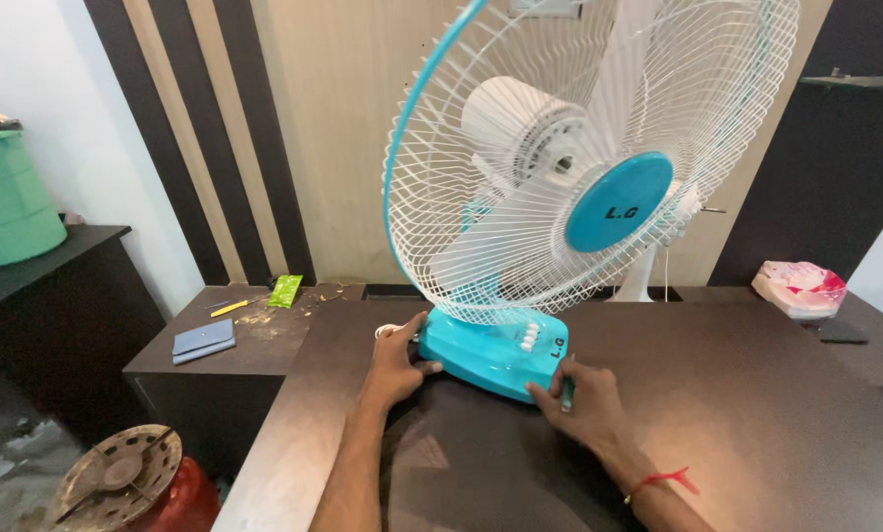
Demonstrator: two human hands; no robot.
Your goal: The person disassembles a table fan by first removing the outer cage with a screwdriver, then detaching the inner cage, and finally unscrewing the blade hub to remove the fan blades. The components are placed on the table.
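A table fan with a white wire cage (520, 148), white blades, a blue round hub cap (619, 202) and a blue base (496, 355) stands on a dark brown table (737, 404). My left hand (397, 365) rests flat against the left side of the base, fingers spread. Against the base's front right corner sits my right hand (584, 404), closed around a small thin tool with a teal handle (567, 394). A red thread circles my right wrist. White push buttons sit on top of the base.
A lower dark side table (254, 345) at left carries a blue wallet (203, 341), a yellow pencil and a green packet (285, 290). A green bin (10, 197) stands on a cabinet at far left. A pink-white bag (799, 288) lies at right. A red cylinder (175, 498) is on the floor.
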